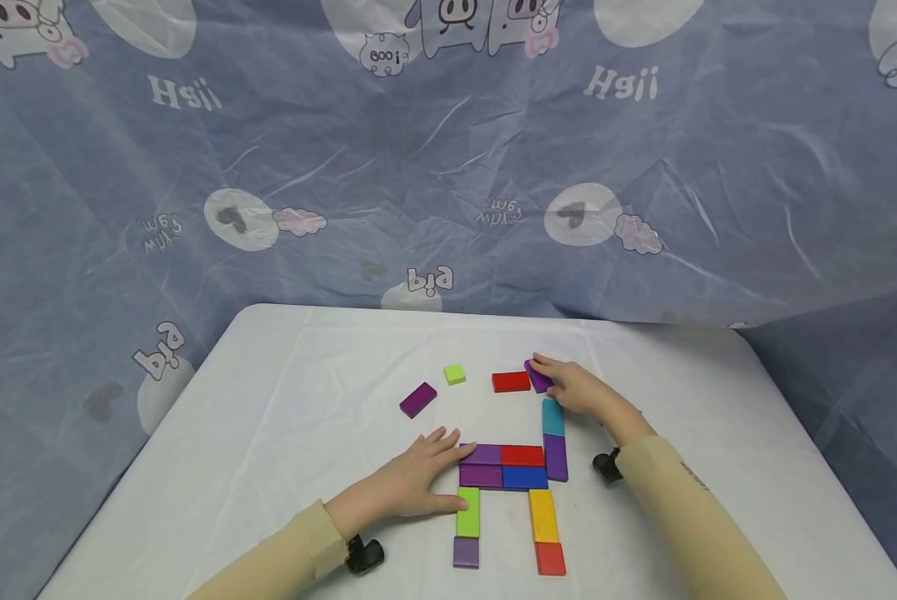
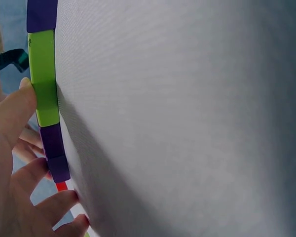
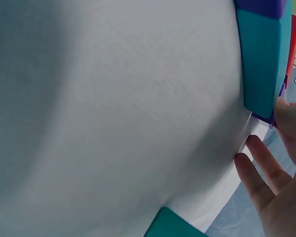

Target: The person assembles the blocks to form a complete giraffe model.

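My left hand [image 1: 413,477] lies with spread fingers beside a figure of flat coloured blocks. Its index finger touches the upper-left purple block [image 1: 482,454], and its thumb touches the lime green block [image 1: 468,512], also seen as a long green block [image 2: 43,79] in the left wrist view. At the far right, my right hand [image 1: 574,387] pinches a purple block [image 1: 538,378], tilted beside a red block [image 1: 511,382]. Just below that hand stand a teal block [image 1: 553,417] and a violet block [image 1: 556,457], end to end. The right index fingertip is hidden in the right wrist view.
A loose dark purple block [image 1: 418,400] and a small lime block [image 1: 454,373] lie farther back on the white table [image 1: 328,375]. Red, blue [image 1: 525,477] and yellow [image 1: 543,515] blocks form the figure's right part. A teal corner [image 3: 170,224] shows low in the right wrist view.
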Motion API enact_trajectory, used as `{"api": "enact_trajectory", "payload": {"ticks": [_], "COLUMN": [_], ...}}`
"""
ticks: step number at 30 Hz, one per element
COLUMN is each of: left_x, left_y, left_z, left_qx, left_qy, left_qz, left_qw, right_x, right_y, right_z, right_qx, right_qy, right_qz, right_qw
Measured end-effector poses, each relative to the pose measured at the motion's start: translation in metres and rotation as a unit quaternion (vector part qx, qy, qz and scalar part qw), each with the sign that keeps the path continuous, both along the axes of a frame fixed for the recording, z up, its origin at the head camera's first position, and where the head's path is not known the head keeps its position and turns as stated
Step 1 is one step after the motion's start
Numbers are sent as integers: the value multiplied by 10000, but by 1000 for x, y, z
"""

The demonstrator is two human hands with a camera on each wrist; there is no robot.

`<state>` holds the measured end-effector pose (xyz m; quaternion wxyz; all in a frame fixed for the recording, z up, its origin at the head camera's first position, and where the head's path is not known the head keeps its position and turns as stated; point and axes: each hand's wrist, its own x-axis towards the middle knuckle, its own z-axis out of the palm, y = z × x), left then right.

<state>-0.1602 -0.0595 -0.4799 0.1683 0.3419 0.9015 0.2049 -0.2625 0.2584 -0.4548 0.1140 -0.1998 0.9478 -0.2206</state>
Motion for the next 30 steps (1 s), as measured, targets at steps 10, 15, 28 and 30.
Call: {"api": "enact_trajectory", "payload": {"ticks": [10, 15, 28, 30], "left_x": [0, 0, -1, 0], "left_y": [1, 1, 0, 0], "left_z": [3, 2, 0, 0], "left_qx": [-37, -58, -55, -55], "left_qy": [19, 5, 12, 6], "left_qz": [-24, 2, -27, -12], "left_qw": [10000, 10000, 10000, 10000], "right_x": [-1, -1, -5, -5], "right_y": [-4, -6, -2, 0], "right_z": [1, 3, 6, 5], "right_qx": [257, 346, 317, 258], "right_qy": [188, 241, 206, 203], "right_qz": [-131, -231, -552, -624], "right_qw": [9994, 9988, 9978, 9975]}}
